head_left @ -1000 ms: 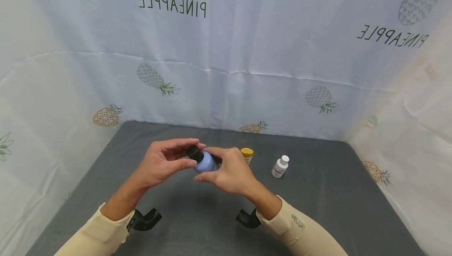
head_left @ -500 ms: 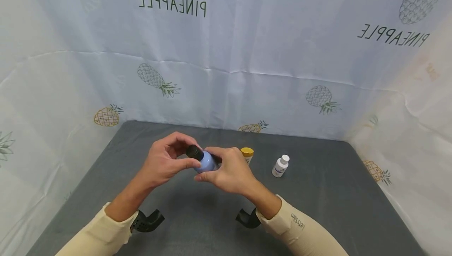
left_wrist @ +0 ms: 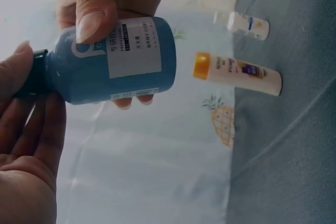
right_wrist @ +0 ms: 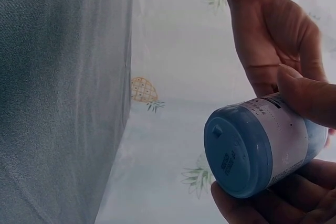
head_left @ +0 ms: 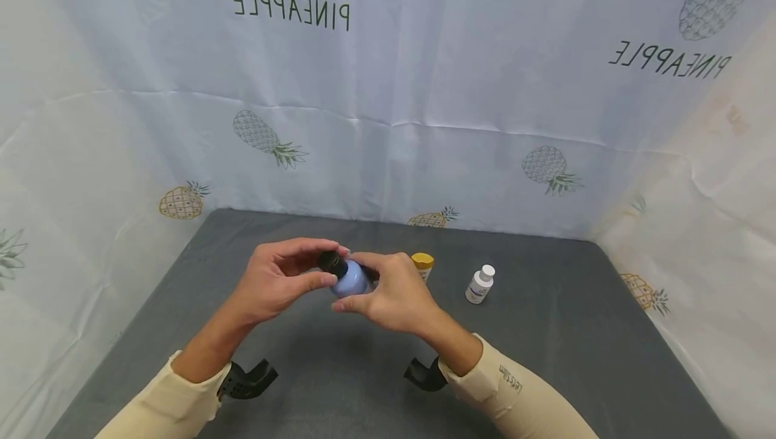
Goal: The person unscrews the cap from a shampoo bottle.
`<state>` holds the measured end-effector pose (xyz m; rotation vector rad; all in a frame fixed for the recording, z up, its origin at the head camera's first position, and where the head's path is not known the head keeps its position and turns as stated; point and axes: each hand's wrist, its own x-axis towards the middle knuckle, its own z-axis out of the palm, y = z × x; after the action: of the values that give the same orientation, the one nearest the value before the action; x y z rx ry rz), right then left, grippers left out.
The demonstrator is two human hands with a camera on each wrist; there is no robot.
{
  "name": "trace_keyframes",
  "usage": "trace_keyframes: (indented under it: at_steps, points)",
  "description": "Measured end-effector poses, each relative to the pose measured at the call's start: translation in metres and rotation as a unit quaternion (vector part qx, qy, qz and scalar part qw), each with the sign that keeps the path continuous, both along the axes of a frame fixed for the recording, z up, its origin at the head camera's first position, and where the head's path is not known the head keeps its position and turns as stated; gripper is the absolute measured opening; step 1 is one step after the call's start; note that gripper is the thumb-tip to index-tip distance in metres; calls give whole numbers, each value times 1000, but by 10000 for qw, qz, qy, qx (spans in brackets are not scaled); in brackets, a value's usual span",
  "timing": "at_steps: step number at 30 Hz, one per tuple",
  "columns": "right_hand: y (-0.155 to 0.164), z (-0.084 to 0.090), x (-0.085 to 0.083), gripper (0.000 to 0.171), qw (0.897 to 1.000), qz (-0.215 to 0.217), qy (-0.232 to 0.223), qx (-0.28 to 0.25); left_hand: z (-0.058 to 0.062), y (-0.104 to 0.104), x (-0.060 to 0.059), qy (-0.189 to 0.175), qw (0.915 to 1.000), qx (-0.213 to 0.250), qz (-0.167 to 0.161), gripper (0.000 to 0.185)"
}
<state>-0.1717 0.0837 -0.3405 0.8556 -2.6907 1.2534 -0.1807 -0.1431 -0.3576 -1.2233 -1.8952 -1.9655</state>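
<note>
Blue plastic is filling the middle of our view: we are holding a round pale-blue plastic bottle [head_left: 351, 281] with a white printed label up in the air above the dark grey table mat [head_left: 545, 351], tipped on its side so its neck points to our left. Our right hand [head_left: 394, 294] is wrapping the bottle's body, thumb over the label and fingers curled beneath, which is keeping it steady. Our left hand [head_left: 275, 284] is meeting the bottle's black screw cap [head_left: 330, 262]; fingertips and thumb are pinching round the cap, while the rest of that hand is staying loosely open. Holding body and cap in separate hands is giving us a grip on each part; whether the cap is turning we cannot tell.

The right wrist view is showing the bottle's flat base [right_wrist: 237, 156] facing the camera, clear of the mat.

Beyond our right hand, a cream tube with a yellow cap [head_left: 422, 265] and a small white bottle with a white cap [head_left: 481, 284] are standing apart from each other on the mat. Pineapple-printed white sheeting [head_left: 388, 89] is hanging behind and to both sides.
</note>
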Motion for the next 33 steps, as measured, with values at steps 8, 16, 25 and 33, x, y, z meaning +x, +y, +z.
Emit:
trace_keyframes:
  at_steps: [8, 16, 25, 33]
  points:
    - [-1, -2, 0, 47, 9999, -11, 127, 21, -1, 7, 2, -133, 9971, -117, 743, 34]
    - [0, -2, 0, 48, 9999, -23, 119, 23, -2, 7, 2, -275, 9971, -180, 685, 46]
    - [1, -1, 1, 55, 10000, -61, 35, 34, 3, -1, 2, -201, 9995, -229, 5, 47]
    - [1, -2, 1, 60, 9999, -49, -42, 82, 0, 1, 0, 64, 9998, -158, 115, 40]
